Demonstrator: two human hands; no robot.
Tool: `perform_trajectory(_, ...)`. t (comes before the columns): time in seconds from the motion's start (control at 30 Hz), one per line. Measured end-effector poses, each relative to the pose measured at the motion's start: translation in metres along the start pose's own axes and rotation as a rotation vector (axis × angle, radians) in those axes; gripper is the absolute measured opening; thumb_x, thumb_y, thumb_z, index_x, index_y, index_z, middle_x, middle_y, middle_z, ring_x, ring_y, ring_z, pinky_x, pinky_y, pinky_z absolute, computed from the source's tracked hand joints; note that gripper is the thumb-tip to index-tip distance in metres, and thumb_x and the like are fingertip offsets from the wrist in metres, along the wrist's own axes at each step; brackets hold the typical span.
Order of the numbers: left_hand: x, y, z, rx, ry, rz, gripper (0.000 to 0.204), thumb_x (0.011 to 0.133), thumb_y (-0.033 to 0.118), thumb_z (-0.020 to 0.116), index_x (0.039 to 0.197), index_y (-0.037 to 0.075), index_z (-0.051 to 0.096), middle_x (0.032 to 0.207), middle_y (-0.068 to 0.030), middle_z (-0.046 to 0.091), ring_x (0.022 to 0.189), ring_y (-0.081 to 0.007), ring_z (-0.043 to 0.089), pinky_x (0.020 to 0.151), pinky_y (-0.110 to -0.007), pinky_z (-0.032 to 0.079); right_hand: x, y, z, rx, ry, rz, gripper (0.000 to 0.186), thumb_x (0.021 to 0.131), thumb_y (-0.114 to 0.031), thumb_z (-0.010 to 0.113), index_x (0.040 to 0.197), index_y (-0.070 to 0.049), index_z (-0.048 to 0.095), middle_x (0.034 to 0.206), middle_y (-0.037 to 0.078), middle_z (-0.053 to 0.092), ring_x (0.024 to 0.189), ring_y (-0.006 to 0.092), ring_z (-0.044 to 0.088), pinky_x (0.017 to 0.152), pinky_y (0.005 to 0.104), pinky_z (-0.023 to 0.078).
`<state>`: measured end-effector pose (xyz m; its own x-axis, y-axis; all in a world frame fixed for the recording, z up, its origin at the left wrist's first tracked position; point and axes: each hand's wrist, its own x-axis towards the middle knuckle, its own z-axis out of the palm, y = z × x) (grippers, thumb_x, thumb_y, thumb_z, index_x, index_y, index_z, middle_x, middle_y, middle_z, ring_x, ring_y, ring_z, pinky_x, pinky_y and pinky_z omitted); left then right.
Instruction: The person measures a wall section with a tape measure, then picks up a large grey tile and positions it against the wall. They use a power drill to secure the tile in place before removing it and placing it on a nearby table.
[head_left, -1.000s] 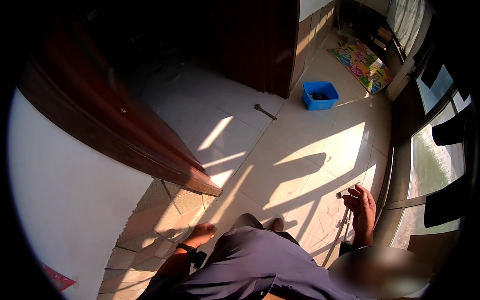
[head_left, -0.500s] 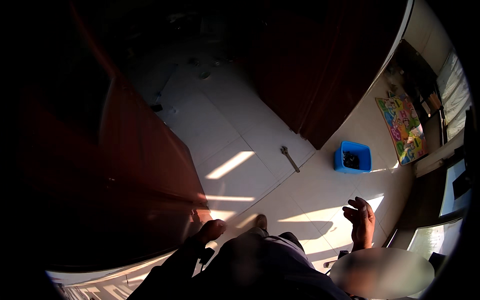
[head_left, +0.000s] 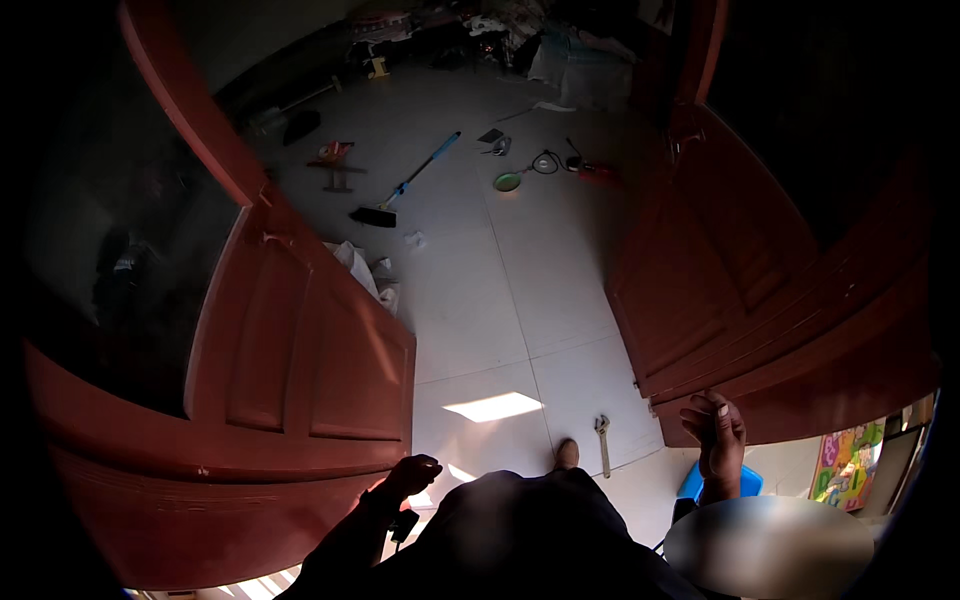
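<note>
My left hand (head_left: 408,477) hangs beside the lower edge of the red left door panel (head_left: 310,370), its fingers curled in with nothing visible in them. On the other side, my right hand (head_left: 717,437) is raised palm-in near the red right door panel (head_left: 740,330); its fingers are loosely bent and apart, holding nothing. An adjustable wrench (head_left: 603,445) lies on the tiled floor ahead of my shoe (head_left: 567,455), between the two hands. Partly behind my right wrist is a blue plastic bin (head_left: 745,482), whose inside is hidden.
A broom with a blue handle (head_left: 425,165) lies farther in, near a small red stool (head_left: 338,165). A green round-headed racket-like thing (head_left: 507,182) and cables lie to its right. White bags (head_left: 355,265) sit behind the left door. A colourful alphabet board (head_left: 845,465) leans at right.
My view has turned right-to-left into the doorway, so the dim room and both door panels now show. The wrench appears closer to my feet, and the bin slips behind my right hand.
</note>
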<state>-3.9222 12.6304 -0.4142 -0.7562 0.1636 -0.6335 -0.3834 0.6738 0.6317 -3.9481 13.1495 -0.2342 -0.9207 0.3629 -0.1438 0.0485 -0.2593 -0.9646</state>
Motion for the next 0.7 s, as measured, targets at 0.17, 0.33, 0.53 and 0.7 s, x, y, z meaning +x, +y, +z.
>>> perform_trajectory(0.17, 0.035, 0.041, -0.025, -0.202, 0.06, -0.154, 0.039, 0.091, 0.037, 0.053, 0.106, 0.002, 0.063, 0.083, -0.0084, 0.069, 0.076, -0.0173, 0.067, 0.073, -0.03, 0.05, 0.156, -0.013, 0.085, 0.019, -0.272, 0.084, 0.042, 0.095, -0.032, 0.056, 0.121, 0.002, 0.055, 0.107, 0.017, 0.065, 0.091, 0.0255, 0.067, 0.081, 0.0363, 0.055)
perform_trajectory(0.33, 0.12, 0.065, -0.064, -0.38, 0.102, -0.331, 0.04, 0.09, 0.035, 0.057, 0.111, 0.001, 0.063, 0.088, -0.0108, 0.07, 0.084, -0.0185, 0.067, 0.073, -0.033, 0.051, 0.29, 0.008, 0.171, -0.018, -0.455, 0.124, 0.044, 0.094, -0.032, 0.057, 0.122, 0.002, 0.055, 0.112, 0.018, 0.064, 0.093, 0.0263, 0.067, 0.082, 0.0357, 0.053)
perform_trajectory(0.53, 0.255, 0.116, -0.177, -0.33, 0.118, -0.286, 0.042, 0.09, 0.035, 0.054, 0.112, 0.0, 0.061, 0.093, -0.0122, 0.07, 0.086, -0.0212, 0.066, 0.078, -0.034, 0.051, 0.435, -0.008, 0.264, -0.033, -0.402, 0.148, 0.044, 0.094, -0.033, 0.057, 0.122, 0.001, 0.054, 0.111, 0.018, 0.064, 0.094, 0.0279, 0.067, 0.083, 0.0386, 0.053)
perform_trajectory(0.7, 0.356, 0.169, -0.29, -0.153, 0.19, -0.176, 0.046, 0.09, 0.041, 0.048, 0.11, 0.002, 0.063, 0.099, -0.016, 0.068, 0.095, -0.0289, 0.064, 0.086, -0.037, 0.048, 0.547, -0.02, 0.346, -0.007, -0.442, 0.114, 0.044, 0.095, -0.033, 0.056, 0.123, 0.001, 0.054, 0.112, 0.018, 0.063, 0.094, 0.0276, 0.067, 0.083, 0.0386, 0.053)
